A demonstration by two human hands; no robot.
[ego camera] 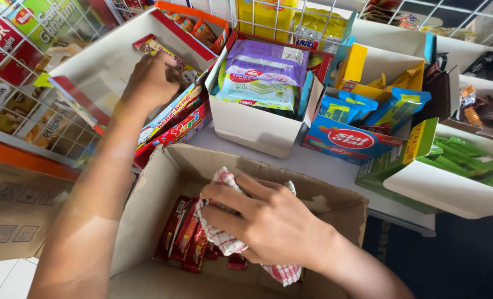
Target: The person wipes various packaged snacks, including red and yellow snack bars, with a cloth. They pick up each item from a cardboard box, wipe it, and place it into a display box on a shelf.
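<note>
head view — left hand (152, 80) pinches a snack packet (163, 52) in the white tray (97, 66) upper left; right hand (268, 221) grips a checked cloth (221, 238) in the cardboard box (335, 207) — leaning packets could topple.

Both forearms are showing bare from elbow to wrist, with no sleeves reaching into view. The left hand (149, 83) and right hand (268, 221) are wearing no gloves, rings, watch or bracelet; the fingernails are looking short and unpainted.
</note>
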